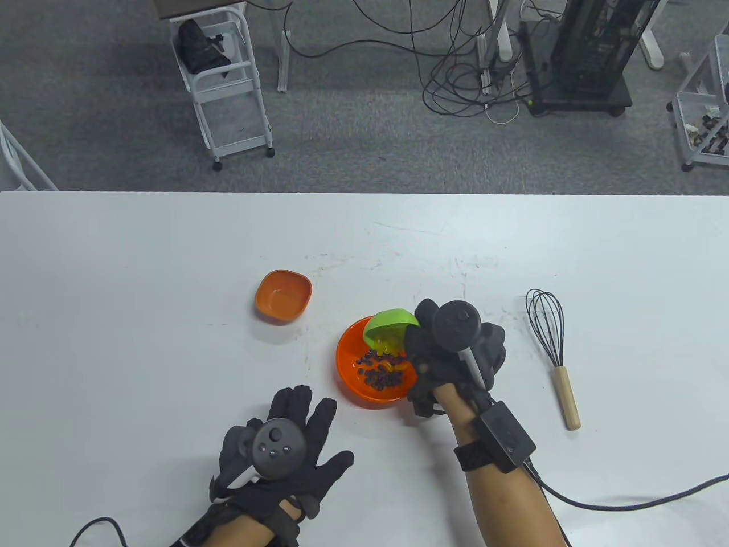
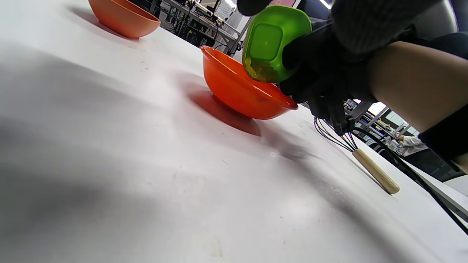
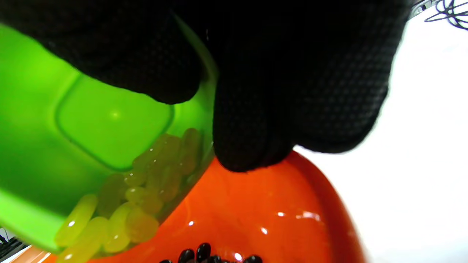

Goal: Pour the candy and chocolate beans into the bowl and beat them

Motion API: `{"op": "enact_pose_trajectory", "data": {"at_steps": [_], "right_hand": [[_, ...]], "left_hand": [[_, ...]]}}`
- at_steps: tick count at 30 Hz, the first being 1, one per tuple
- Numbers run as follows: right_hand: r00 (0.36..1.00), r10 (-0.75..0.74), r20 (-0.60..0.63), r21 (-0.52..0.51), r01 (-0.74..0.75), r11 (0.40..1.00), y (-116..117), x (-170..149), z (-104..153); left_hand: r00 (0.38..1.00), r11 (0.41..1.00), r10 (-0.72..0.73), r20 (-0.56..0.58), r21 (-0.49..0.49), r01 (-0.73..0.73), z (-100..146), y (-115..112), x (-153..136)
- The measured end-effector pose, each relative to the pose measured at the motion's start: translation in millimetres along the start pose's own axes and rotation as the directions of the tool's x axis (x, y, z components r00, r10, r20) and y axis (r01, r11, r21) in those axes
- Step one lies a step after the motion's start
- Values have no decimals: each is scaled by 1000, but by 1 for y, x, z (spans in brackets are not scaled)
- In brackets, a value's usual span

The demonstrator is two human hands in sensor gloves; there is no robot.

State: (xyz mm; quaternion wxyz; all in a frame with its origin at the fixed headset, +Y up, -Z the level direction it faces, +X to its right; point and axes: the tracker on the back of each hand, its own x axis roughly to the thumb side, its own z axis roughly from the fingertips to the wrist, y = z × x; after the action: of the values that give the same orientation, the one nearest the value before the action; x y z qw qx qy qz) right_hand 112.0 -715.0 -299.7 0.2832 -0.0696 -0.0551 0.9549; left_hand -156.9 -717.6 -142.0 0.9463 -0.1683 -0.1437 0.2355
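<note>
My right hand (image 1: 455, 347) pinches the tilted green plastic dish (image 1: 390, 325); yellow candies (image 3: 120, 215) could overshoot the round orange bowl (image 1: 348, 364) near the desk's front edge if I tip faster. My left hand (image 1: 285, 444) rests spread.

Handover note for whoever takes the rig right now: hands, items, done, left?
Right hand grips the green dish, tipped over the orange bowl, with yellow candy sliding toward its lip.
Left hand open, flat on the table, holding nothing.
Done: chocolate beans in the bowl; small orange dish empty.
Left: finish the candy pour, then beat with the whisk lying right of the bowl.
</note>
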Motion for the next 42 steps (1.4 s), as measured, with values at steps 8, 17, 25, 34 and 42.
{"op": "enact_pose_trajectory", "data": {"at_steps": [8, 17, 25, 34, 42], "right_hand": [[1000, -14, 2, 1, 14, 1000, 0, 1, 1], [1000, -25, 5, 2, 25, 1000, -1, 1, 2], [999, -50, -3, 14, 50, 999, -6, 3, 3], [999, -31, 28, 21, 31, 999, -31, -4, 15], [998, 48, 50, 73, -51, 996, -72, -43, 48]], "left_hand": [[1000, 1000, -1, 0, -1, 1, 0, 0, 0], [1000, 1000, -2, 0, -3, 2, 0, -1, 1], [1000, 1000, -1, -1, -5, 0, 0, -1, 1], [1000, 1000, -1, 0, -16, 1, 0, -1, 1], [1000, 1000, -4, 2, -29, 4, -1, -2, 1]]}}
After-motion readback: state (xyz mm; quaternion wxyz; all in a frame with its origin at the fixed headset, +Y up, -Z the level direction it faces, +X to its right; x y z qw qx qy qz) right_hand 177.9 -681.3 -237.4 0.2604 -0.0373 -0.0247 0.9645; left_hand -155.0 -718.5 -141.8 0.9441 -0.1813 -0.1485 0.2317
